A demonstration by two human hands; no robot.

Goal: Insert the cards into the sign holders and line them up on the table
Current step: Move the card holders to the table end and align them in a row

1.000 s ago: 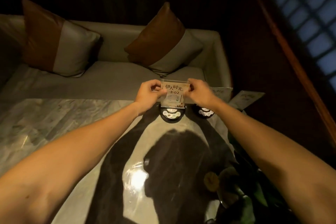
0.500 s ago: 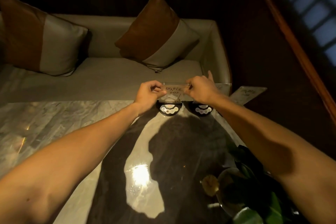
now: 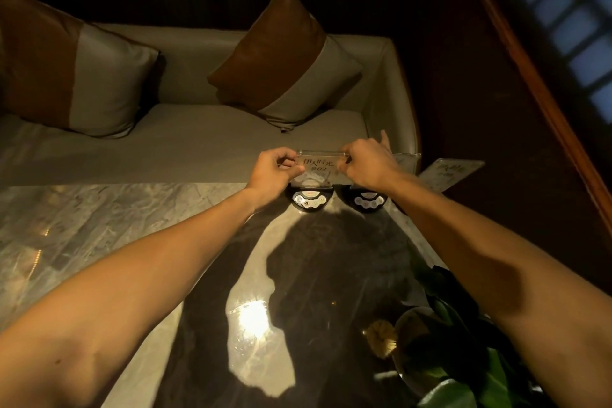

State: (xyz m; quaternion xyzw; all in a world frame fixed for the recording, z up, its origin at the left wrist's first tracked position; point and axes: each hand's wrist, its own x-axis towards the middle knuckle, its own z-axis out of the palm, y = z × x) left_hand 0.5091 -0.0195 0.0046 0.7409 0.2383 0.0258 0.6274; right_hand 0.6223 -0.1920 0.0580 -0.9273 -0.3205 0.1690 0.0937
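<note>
A clear sign holder [image 3: 319, 166] with a printed card inside stands on a black base with buttons [image 3: 309, 199] at the far edge of the marble table [image 3: 116, 219]. My left hand [image 3: 276, 169] pinches its left edge and my right hand [image 3: 366, 164] pinches its right edge. A second black base [image 3: 367, 200] sits just to the right, with another clear holder [image 3: 405, 161] mostly hidden behind my right hand. A loose card or holder [image 3: 452, 172] lies tilted at the table's far right corner.
A grey sofa [image 3: 198, 149] with two brown-and-grey cushions [image 3: 284, 60] runs behind the table. A potted green plant [image 3: 457, 351] stands at the near right. A dark wood floor and window screen are to the right.
The card in the holder has sunk lower onto its base, and both hands have stayed on its side edges. The view tilted slightly down.
</note>
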